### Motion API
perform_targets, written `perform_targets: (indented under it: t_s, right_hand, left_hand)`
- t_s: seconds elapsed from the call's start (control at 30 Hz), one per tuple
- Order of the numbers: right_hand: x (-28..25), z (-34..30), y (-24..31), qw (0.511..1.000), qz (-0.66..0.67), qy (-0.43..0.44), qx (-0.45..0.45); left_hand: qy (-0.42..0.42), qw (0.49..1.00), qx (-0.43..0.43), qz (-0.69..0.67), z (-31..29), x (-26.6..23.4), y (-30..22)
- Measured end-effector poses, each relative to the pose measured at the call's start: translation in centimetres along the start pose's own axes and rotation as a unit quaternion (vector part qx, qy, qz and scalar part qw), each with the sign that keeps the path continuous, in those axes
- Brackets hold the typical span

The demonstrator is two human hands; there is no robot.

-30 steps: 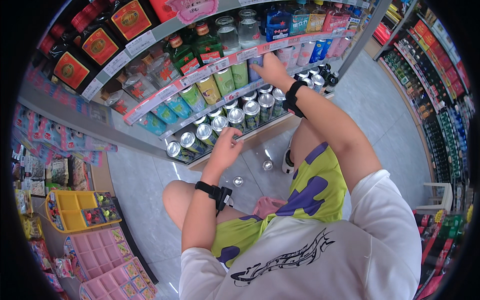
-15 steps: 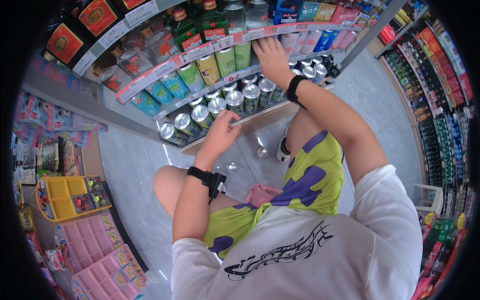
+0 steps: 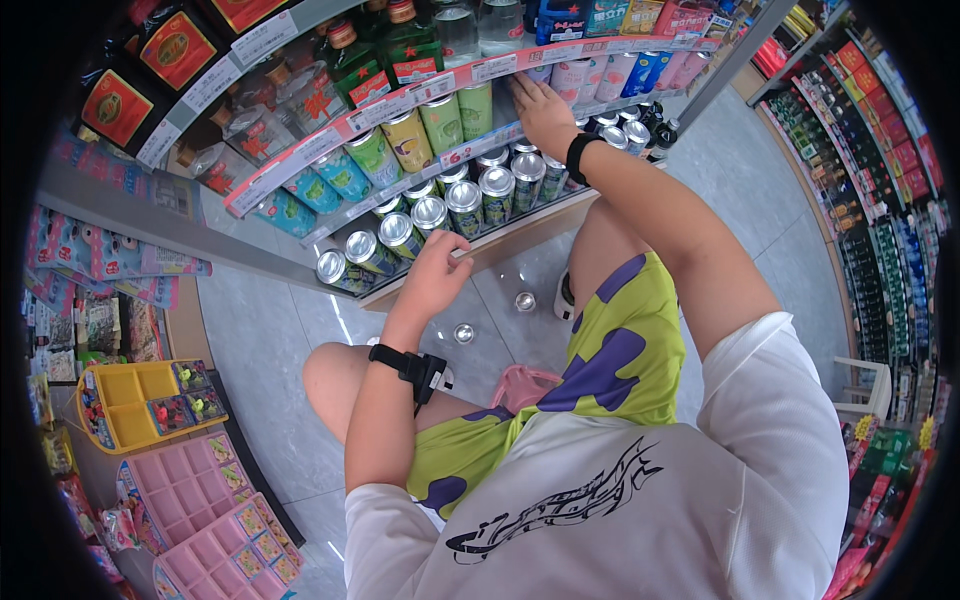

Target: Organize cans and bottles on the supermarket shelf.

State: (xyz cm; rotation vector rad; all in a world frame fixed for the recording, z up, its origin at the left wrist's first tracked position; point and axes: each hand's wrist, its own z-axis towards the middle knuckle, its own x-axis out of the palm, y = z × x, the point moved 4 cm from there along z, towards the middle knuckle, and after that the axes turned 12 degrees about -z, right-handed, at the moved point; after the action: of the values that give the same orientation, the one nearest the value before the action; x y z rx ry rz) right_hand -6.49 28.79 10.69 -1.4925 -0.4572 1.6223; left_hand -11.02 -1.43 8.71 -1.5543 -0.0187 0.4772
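Lime-green shorts (image 3: 610, 360) blotched with purple, a white shirt (image 3: 690, 490) with a sweeping black print — and cans (image 3: 441, 122) in pale green, yellow and light blue.

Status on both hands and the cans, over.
Right hand beside green can, hold unclear. Left hand near bottom-row cans, seemingly empty. No obstruction visible.

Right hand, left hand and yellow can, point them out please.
Right hand (image 3: 547, 113): head view, back of the hand.
Left hand (image 3: 430, 278): head view, back of the hand.
Yellow can (image 3: 408, 142): head view, front side.
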Motion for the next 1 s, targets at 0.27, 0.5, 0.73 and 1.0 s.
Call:
perform_targets:
  t_s: [0.27,0.5,0.73,1.0]
  right_hand:
    - [0.1,0.8,0.3,1.000,0.008,-0.015,0.004]
    - [-1.5,4.2,-1.9,0.967,0.216,-0.133,0.027]
    - [0.9,6.9,-1.2,0.956,0.289,-0.041,0.030]
    - [3.1,8.1,-0.9,0.943,0.299,-0.048,0.141]
  left_hand:
    - [0.000,1.000,-0.014,-0.001,-0.1,0.0,0.2]
    - [0.002,1.000,-0.012,-0.013,-0.6,-0.1,0.4]
    - [0.018,0.999,-0.027,0.025,-0.8,-0.2,0.7]
    - [0.043,0.997,-0.002,0.071,0.0,0.4,0.8]
